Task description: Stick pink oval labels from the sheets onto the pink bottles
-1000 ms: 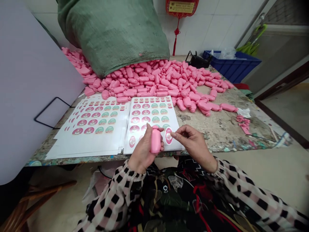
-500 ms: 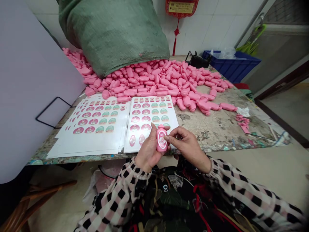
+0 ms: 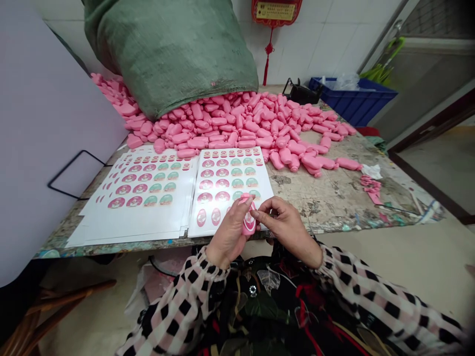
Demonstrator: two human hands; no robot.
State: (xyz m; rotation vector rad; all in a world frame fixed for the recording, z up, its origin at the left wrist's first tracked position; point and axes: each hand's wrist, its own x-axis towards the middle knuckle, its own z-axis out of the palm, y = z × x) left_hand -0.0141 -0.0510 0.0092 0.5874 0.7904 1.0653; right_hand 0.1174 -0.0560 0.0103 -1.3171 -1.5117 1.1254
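A small pink plastic bottle [image 3: 246, 229] with an oval white-edged label on its front is held in my left hand [image 3: 227, 236], just above the near edge of the table. My left thumb lies across its upper part, and the fingers wrap behind it. From the right, my right hand [image 3: 288, 228] is closed, its thumb and forefinger pressed at the label's right edge. Its other fingers are curled and partly hidden. Beneath and behind the hands lies a sheet of stickers [image 3: 243, 198], with round-topped pink and green ones and pink ovals.
More sticker sheets [image 3: 126, 225] overlap at the left. A big heap of pink bottles [image 3: 222, 129] spills from a green sack [image 3: 178, 54] across the table [image 3: 326, 198]. A blue crate [image 3: 349, 101] and a black tape dispenser-like object [image 3: 302, 92] stand at the back right.
The bottle has turned and tilted in my left hand, and my left thumb has moved over its top. My right fingers have stayed at the label's right side. The view has shifted slightly.
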